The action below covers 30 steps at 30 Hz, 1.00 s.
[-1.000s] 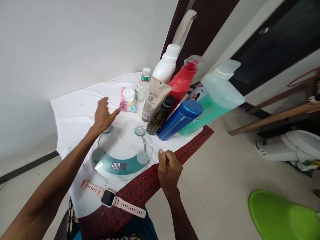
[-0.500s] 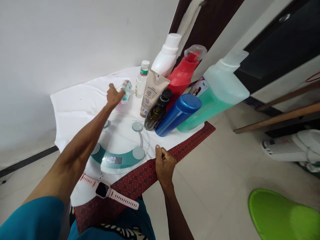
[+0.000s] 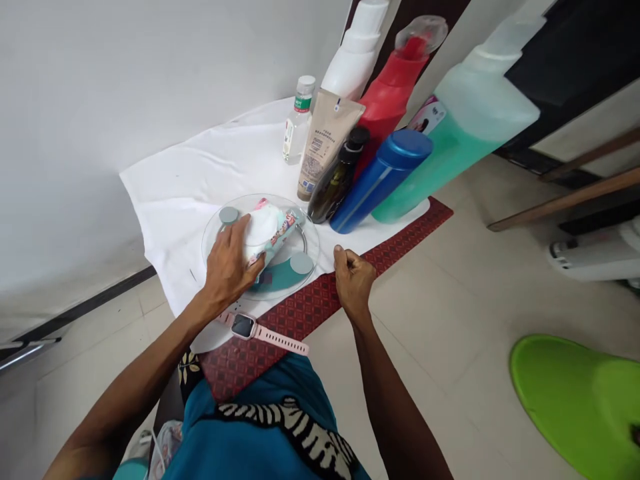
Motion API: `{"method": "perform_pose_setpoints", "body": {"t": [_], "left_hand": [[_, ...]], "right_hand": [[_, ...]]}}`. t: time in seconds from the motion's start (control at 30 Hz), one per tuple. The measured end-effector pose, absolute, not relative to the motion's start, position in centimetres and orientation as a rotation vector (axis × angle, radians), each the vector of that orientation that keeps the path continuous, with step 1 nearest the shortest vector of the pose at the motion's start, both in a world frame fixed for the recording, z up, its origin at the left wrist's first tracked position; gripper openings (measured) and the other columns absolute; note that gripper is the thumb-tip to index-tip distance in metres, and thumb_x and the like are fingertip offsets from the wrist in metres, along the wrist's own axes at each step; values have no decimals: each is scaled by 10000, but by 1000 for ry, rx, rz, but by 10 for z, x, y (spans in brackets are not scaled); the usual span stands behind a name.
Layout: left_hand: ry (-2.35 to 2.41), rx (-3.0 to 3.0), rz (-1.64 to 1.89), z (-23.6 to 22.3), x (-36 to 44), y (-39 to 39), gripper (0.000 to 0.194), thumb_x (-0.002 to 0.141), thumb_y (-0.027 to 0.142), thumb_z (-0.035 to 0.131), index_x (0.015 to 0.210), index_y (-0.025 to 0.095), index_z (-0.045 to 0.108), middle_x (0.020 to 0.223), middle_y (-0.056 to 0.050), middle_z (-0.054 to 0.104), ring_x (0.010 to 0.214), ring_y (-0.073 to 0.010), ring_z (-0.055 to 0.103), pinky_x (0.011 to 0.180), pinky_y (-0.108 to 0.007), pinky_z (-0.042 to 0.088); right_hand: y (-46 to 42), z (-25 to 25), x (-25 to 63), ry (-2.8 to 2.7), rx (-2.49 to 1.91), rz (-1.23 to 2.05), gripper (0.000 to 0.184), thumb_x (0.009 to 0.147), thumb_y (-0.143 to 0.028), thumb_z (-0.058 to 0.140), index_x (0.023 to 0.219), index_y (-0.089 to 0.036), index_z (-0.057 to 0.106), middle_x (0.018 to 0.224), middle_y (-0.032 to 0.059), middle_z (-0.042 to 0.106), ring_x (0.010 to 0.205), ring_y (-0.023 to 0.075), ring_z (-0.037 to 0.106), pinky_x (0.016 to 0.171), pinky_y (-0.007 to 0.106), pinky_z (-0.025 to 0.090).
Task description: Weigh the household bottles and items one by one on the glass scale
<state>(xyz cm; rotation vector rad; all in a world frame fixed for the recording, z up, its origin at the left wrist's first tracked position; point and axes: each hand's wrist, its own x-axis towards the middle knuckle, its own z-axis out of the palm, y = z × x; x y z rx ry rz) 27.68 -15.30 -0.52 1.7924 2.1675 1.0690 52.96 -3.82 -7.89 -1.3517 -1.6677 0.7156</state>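
Observation:
My left hand (image 3: 231, 261) grips a pack of wipes (image 3: 267, 233) with a white lid and a pale, printed wrapper. The pack is over the round glass weighing scale (image 3: 283, 277); whether it touches the glass I cannot tell. Its display is mostly hidden by the hand and the pack. My right hand (image 3: 354, 275) is closed at the red patterned front edge of the table, with the thumb up; what it holds, if anything, is hidden. A smartwatch (image 3: 243, 326) with a pink strap lies in front of the scale.
Behind the scale stand a clear bottle (image 3: 299, 123), a beige tube (image 3: 327, 137), a dark pump bottle (image 3: 337, 180), a blue bottle (image 3: 383, 177), a white bottle (image 3: 350, 63), a red bottle (image 3: 387, 93) and a large green-liquid bottle (image 3: 460, 147). A green seat (image 3: 570, 400) is at right.
My left hand has brought the wipes pack from beside the clear bottle back over the scale. My right hand stays closed at the table edge. The camera view has shifted.

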Motion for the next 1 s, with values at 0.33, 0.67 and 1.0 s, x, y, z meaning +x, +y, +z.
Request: {"method": "perform_pose_setpoints", "body": {"t": [0.33, 0.67, 1.0], "left_hand": [[2399, 1344, 1640, 28, 252, -229, 694, 1008, 649, 709, 1551, 235, 582, 1583, -186, 658, 1452, -370, 668, 1220, -593, 543], [2450, 1492, 1424, 26, 270, -236, 889, 929, 626, 841, 1643, 256, 463, 1642, -205, 582, 1516, -415, 605, 1266, -640, 499], [2336, 1530, 1256, -15, 288, -166, 737, 885, 453, 863, 1539, 225, 610, 1466, -177, 720, 1367, -376, 688, 1160, -595, 592]], "right_hand": [[-40, -82, 530, -1632, -1314, 693, 656, 1061, -736, 489, 626, -275, 320, 578, -54, 318, 616, 134, 332, 659, 343, 292], [-39, -83, 530, -1612, -1301, 738, 642, 1076, -673, 523, 630, -269, 301, 567, -49, 329, 603, 124, 336, 648, 339, 291], [-42, -77, 532, -1555, -1329, 797, 667, 1064, -702, 577, 599, -269, 375, 548, -52, 367, 558, 126, 357, 617, 345, 305]]}}
